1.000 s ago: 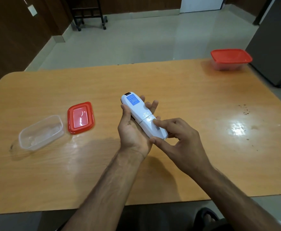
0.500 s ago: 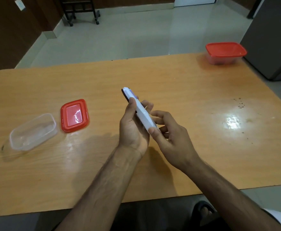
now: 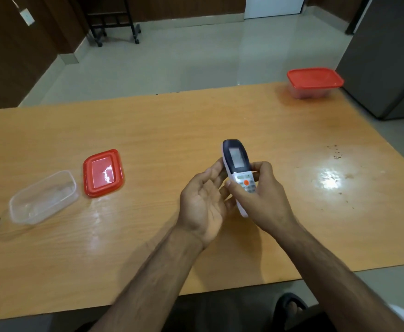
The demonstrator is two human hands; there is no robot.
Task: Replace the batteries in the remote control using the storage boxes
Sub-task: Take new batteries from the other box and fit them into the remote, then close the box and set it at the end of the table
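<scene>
Wooden table (image 3: 148, 248): open clear box (image 3: 43, 198), red lid (image 3: 103, 173) beside it; lidded box (image 3: 314, 82) far right. Remote (image 3: 238, 168), screen up, above centre; right hand (image 3: 263, 195) grips it, left hand (image 3: 204, 204) open, fingers touching it.

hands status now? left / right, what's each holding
Left hand: open, palm up, fingers against the side of the remote control, not wrapped round it.
Right hand: grips the remote control, button side up.

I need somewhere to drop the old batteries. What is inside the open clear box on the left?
The open clear box shows only its bare transparent bottom; no batteries are visible inside. Its red lid lies beside it on the table.
</scene>
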